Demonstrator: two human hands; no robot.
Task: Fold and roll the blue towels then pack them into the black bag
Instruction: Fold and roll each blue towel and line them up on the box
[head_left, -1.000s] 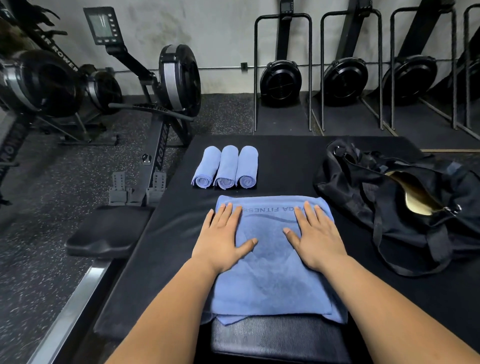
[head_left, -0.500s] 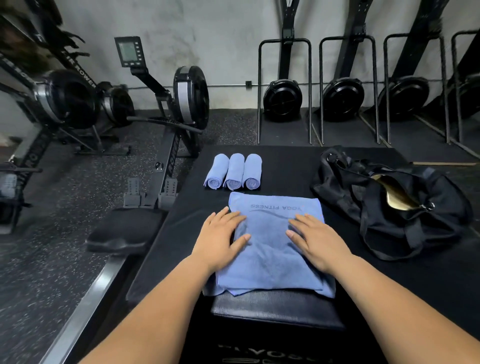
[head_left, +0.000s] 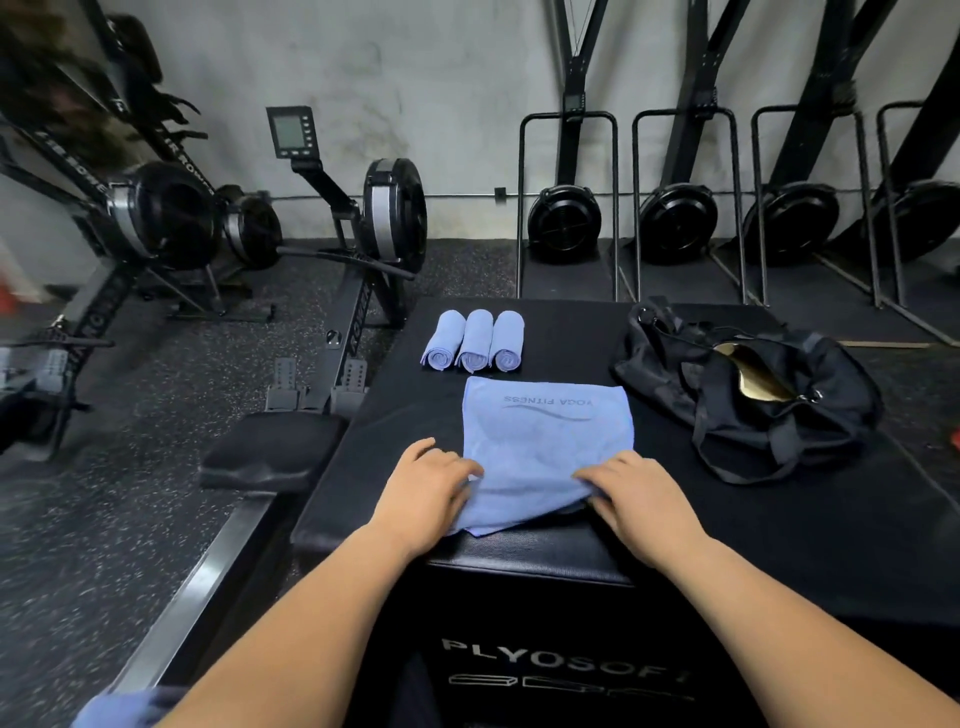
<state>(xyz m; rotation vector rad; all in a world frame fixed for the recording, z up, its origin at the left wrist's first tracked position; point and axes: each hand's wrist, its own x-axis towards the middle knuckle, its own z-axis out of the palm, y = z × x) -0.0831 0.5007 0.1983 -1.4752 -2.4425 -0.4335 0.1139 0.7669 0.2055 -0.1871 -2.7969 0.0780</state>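
A folded blue towel (head_left: 545, 441) printed "YOGA FITNESS" lies flat on the black padded box (head_left: 779, 545) in front of me. My left hand (head_left: 426, 493) grips its near left corner and my right hand (head_left: 634, 493) grips its near right corner, and the near edge is bunched up between them. Three rolled blue towels (head_left: 474, 340) lie side by side just beyond it. The black bag (head_left: 753, 395) sits to the right, unzipped, with a gold lining showing.
A rowing machine (head_left: 363, 218) and its seat (head_left: 270, 457) stand left of the box. More rowers lean against the back wall (head_left: 675, 218). Some blue cloth (head_left: 114, 709) shows at the bottom left corner. Speckled rubber floor surrounds the box.
Both hands slid from flat on the towel's middle back to its near edge and curled onto the corners, lifting and bunching that edge. The camera view pulled back and up.
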